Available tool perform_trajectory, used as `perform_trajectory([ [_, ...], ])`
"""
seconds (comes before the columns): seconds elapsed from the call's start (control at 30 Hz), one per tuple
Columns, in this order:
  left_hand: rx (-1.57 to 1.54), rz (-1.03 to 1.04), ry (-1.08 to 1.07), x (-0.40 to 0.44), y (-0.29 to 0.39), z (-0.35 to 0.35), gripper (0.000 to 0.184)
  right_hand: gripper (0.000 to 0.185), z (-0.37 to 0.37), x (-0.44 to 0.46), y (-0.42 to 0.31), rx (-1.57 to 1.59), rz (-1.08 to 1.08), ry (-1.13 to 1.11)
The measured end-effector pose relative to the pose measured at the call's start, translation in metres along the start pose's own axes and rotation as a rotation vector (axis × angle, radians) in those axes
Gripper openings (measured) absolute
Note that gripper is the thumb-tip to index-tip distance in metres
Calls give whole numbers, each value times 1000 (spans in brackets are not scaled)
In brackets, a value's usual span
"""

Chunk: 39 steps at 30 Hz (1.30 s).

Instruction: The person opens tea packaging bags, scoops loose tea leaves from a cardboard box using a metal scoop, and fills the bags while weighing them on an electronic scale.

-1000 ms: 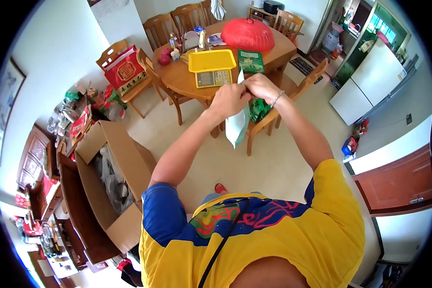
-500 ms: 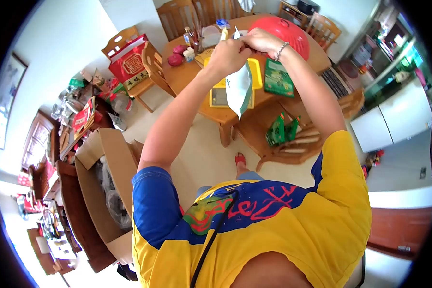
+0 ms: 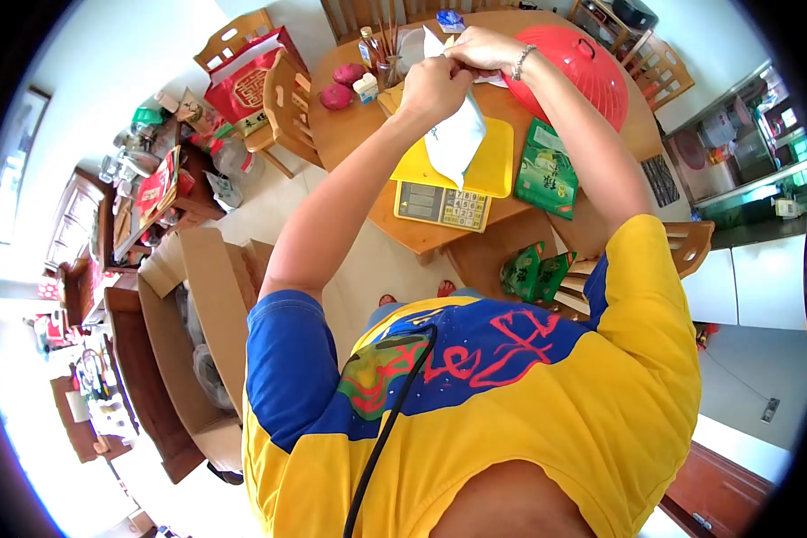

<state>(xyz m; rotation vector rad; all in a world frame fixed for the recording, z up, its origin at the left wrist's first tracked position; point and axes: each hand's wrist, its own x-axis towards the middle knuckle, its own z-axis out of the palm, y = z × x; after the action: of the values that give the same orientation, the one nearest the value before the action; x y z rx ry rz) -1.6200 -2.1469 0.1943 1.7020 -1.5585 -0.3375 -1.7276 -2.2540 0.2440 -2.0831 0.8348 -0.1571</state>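
White pouch (image 3: 455, 143), just one, pinched at its top by the left hand (image 3: 435, 90) and right hand (image 3: 489, 52) (exact fingertip placement is unclear), hangs above one yellow scale (image 3: 444, 204). Close, level pinches should steady it. Around, on the worktop (image 3: 354, 125): two pink fruits (image 3: 336, 97), one green packet (image 3: 547, 170), one red cover (image 3: 569, 81).

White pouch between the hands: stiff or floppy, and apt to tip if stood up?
The white pouch probably flexes, since its wall looks thin and film-like. It may tip if stood on its lower end, which tapers to a point. Weight is hard to judge: the left hand and right hand hold its upper part, and any contents are hidden.
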Motion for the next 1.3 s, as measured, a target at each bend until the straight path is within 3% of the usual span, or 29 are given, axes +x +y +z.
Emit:
perform_trajectory([
  [0.4,-164,0,-7,41,-30,25,31,34,-4,39,35,-18,56,183],
  [0.53,-299,-22,39,44,-34,38,30,30,-17,54,42,-149,-76,55],
  [0.8,-351,-117,-203,24,-18,8,38,29,-10,22,27,-70,99,34],
  [0.9,-342,-158,-198,23,-20,7,41,41,-14,14,30,-198,84,32],
  [1.07,-413,-189,-94,23,-29,2,43,59,-12,-5,41,159,105,212],
  [1.3,-555,-313,-103,21,-27,-4,42,54,-3,-25,35,230,94,178],
])
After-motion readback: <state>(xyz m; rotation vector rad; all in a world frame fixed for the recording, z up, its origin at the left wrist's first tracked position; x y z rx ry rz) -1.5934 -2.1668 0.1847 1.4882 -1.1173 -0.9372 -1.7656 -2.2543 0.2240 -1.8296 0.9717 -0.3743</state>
